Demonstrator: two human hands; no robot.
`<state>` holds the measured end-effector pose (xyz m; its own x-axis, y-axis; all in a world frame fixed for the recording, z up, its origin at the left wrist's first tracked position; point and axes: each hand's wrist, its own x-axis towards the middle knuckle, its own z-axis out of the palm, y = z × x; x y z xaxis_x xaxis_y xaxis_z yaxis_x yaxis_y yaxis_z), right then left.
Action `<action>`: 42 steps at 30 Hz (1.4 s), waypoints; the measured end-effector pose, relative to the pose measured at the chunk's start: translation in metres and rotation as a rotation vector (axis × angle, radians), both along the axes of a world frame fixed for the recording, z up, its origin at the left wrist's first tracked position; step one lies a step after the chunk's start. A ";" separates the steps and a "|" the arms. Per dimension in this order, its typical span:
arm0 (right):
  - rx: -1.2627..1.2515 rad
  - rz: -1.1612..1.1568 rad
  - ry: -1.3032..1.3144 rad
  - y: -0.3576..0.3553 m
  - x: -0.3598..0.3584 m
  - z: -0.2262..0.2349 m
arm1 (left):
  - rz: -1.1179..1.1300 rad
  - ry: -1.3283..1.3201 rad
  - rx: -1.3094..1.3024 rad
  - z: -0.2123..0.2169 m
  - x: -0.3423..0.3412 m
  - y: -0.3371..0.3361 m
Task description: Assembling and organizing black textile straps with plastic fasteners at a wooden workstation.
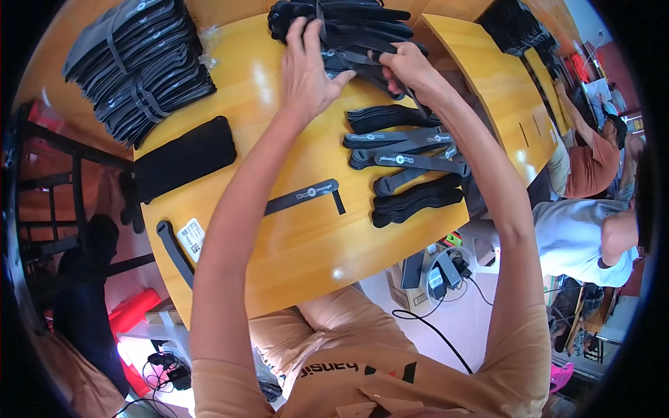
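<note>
Both my hands reach to the far side of a yellow wooden table (300, 237). My left hand (310, 70) rests palm down with fingers spread on a heap of black straps (362, 28). My right hand (408, 66) pinches one black strap at that heap's near edge. Below the hands lies a fanned pile of black straps with grey ends (408, 167). A single grey strap (303, 197) lies alone near the table's middle, partly under my left forearm.
Tied bundles of black straps (143, 63) fill the far left of the table. A black flat pouch (185, 159) and a white label (191, 237) lie at the left edge. Another yellow table (488, 76) stands right; other people (592, 209) sit beyond it. Cables and boxes lie on the floor.
</note>
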<state>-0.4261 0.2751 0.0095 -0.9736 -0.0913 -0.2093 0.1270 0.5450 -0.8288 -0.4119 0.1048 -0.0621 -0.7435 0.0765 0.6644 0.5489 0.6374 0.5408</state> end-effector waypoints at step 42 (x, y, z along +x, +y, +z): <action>0.916 0.992 0.666 -0.014 -0.090 0.064 | 0.692 -0.289 0.406 -0.026 -0.001 0.058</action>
<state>-0.5157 0.2613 0.0732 -0.5341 -0.8377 -0.1142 -0.8454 0.5280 0.0809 -0.4129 0.1630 -0.0886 -0.6793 -0.6611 0.3187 -0.0879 0.5044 0.8590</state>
